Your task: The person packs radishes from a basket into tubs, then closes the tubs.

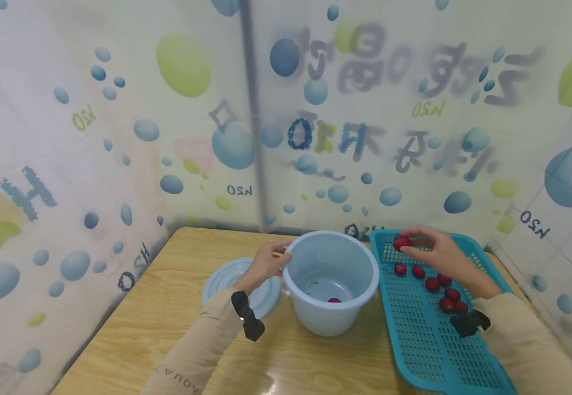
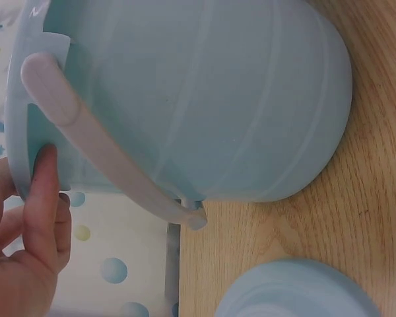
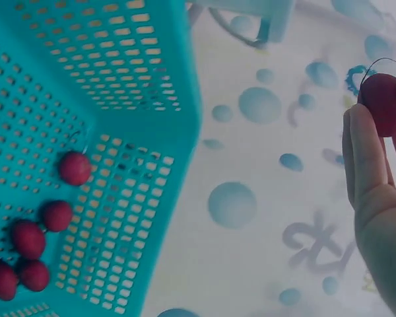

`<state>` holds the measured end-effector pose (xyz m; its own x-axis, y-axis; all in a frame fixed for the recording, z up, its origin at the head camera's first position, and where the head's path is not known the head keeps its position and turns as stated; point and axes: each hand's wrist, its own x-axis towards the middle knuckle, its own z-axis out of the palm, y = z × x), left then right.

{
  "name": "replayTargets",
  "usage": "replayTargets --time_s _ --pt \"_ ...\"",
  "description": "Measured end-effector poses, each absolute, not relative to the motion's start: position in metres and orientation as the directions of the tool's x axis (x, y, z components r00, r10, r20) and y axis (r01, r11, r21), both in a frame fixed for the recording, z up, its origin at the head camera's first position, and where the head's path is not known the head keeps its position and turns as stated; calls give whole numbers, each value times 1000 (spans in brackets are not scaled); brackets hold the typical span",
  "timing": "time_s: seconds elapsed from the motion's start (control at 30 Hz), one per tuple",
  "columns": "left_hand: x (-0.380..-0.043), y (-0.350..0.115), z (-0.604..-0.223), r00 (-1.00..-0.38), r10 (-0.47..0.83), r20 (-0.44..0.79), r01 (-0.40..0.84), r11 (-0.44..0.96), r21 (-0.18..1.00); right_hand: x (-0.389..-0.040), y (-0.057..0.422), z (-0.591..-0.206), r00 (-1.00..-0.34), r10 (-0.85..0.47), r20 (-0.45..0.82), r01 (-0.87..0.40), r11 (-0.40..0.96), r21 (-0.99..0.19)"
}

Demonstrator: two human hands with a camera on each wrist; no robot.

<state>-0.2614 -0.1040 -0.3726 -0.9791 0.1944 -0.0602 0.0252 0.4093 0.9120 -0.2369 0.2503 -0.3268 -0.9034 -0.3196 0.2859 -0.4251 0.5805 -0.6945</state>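
My left hand (image 1: 265, 265) pinches the left rim of a light blue plastic bucket (image 1: 326, 319). In the left wrist view, the bucket's pale handle (image 2: 115, 158) hangs down along its outside. One red radish (image 1: 334, 300) shows at the bottom of the bucket. My right hand (image 1: 434, 253) holds another radish (image 3: 383, 105) between thumb and fingers, a thin root trailing from it. That hand is raised over the far end of a turquoise perforated basket (image 1: 393, 343). Several more radishes (image 3: 29, 239) lie inside the basket.
A round light blue lid (image 1: 215, 282) lies on the wooden table (image 1: 133, 323), left of the bucket and partly behind my left forearm. The basket stands close against the bucket's right side. A patterned curtain (image 1: 192, 137) hangs behind the table.
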Motion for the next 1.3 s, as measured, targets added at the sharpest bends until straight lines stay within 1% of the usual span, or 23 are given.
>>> replayTargets --time_s 0.17,0.33,0.57,0.67,0.87,1.03,1.2,1.3 --pt "-261 -104 -372 -978 200 -55 32 407 913 -241 237 -318 -897 -341 282 -435 560 -705" --pt "-261 -104 -372 -978 204 -51 36 402 915 -247 223 -313 -876 -378 299 -468 522 -713" --pt "-261 -105 -372 -977 209 -45 43 400 916 -255 202 -310 -822 -445 355 -546 442 -711" --pt "-261 -105 -373 -977 211 -41 48 398 916 -258 191 -311 -808 -480 342 -553 416 -722" --pt "-262 -105 -374 -975 219 -40 50 392 919 -262 173 -317 -794 -512 328 -563 414 -715" --pt "-255 -105 -365 -972 230 -45 47 378 924 -264 162 -324 -795 -528 298 -547 414 -727" --pt "-244 -101 -350 -972 232 -47 50 397 916 -264 156 -331 -816 -529 231 -491 425 -761" --pt "-244 -102 -351 -971 233 -46 51 395 917 -264 154 -335 -825 -521 218 -481 446 -755"
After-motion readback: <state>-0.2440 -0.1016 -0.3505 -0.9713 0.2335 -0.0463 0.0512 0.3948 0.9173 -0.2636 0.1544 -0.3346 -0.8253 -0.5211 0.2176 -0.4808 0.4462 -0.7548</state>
